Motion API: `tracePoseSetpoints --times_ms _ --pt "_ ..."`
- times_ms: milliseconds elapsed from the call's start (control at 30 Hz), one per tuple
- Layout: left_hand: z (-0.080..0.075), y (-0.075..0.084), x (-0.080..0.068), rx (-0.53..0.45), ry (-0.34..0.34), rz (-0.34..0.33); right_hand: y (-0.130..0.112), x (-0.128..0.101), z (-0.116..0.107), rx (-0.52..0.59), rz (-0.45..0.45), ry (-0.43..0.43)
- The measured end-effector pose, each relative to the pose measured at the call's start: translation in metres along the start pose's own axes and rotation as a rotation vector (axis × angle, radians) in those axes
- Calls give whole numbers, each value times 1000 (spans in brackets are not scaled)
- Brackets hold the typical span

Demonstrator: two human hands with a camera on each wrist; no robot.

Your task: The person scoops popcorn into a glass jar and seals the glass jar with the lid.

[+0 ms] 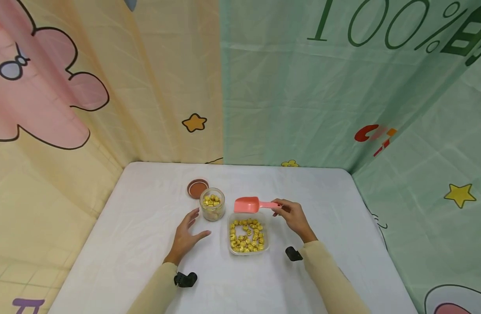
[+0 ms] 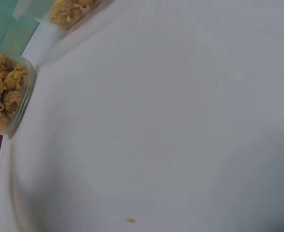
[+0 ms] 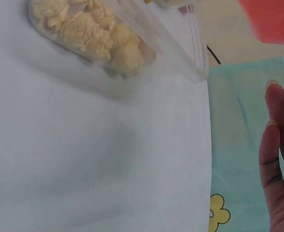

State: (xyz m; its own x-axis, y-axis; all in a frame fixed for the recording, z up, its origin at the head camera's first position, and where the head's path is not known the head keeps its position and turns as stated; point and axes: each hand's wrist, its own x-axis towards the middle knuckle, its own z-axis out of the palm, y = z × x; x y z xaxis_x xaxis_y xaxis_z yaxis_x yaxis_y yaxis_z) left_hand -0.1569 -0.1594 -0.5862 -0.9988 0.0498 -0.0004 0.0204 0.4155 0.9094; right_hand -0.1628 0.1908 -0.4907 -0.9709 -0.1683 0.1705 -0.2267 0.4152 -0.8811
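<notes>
The right hand (image 1: 293, 216) pinches the handle of a pink scoop (image 1: 248, 204) with its fingers (image 1: 279, 208). The scoop hangs in the air over the back edge of a clear plastic box (image 1: 266, 249). The box sits on the white tabletop (image 1: 127, 226) and is partly full of small yellow snack bits (image 1: 246, 236). In the right wrist view the box (image 3: 180, 43) and the snack bits (image 3: 91, 29) look blurry, and the red scoop (image 3: 270, 19) shows at the top corner.

The left hand (image 1: 185, 237) is just above the tabletop with its fingers spread out and straight. It holds nothing. It is just beside a small glass jar (image 1: 212, 204), but I cannot tell if it touches it. The jar is open and has yellow snack bits inside too. It stands just left of the box.

A round brown lid (image 1: 197, 188) lies flat behind the jar, very near it. Nothing stands between the scoop and the jar.

Cloth walls with cartoon pictures and stars stand around the tabletop, yellow (image 1: 146, 87) on the left and green (image 1: 303, 96) on the right.
</notes>
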Motion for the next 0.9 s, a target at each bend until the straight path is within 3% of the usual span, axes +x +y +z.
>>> tracePoseSetpoints --times_ms 100,367,633,900 --pt "4 -3 -5 0 12 25 3 -6 -5 -46 -13 -1" --pt "14 -4 -20 -26 12 44 45 -13 -12 -92 -35 -7" --pt "25 -2 -30 -18 -35 30 49 -26 -21 -153 -89 -43" --pt "41 1 -35 -21 -116 63 46 -32 -27 -184 -96 -103"
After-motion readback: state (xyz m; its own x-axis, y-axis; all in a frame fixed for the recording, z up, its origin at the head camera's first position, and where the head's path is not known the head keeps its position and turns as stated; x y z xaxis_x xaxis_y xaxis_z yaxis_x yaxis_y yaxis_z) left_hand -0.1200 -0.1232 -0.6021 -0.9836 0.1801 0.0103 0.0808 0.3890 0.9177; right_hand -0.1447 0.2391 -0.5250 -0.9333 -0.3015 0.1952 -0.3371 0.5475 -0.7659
